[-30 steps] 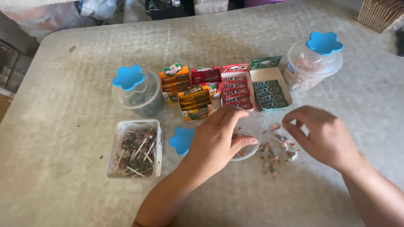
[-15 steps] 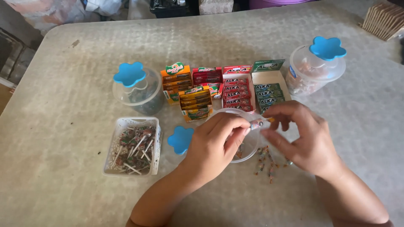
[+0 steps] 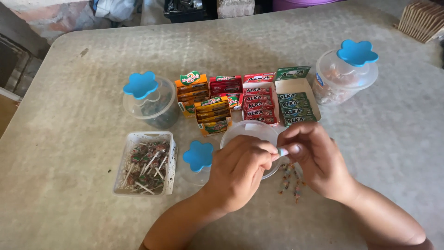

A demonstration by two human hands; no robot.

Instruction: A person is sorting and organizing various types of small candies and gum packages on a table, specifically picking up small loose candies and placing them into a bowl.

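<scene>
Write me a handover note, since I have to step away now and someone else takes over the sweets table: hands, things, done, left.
Left hand and right hand meet over the open clear tub, pinching one small wrapped sweet between their fingertips.
Loose sweets lie on the table by the right wrist.
The tub's blue flower lid lies beside it, off.
Lollipop basket at left, gum boxes behind, two lidded tubs at the ends.
Done: cannot tell what is already in the tub.
Left: the loose pile, the lid.

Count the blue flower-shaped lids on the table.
3. One on the left jar, one on the right jar, and one lying loose beside the left hand. The hands may hide others.
</scene>
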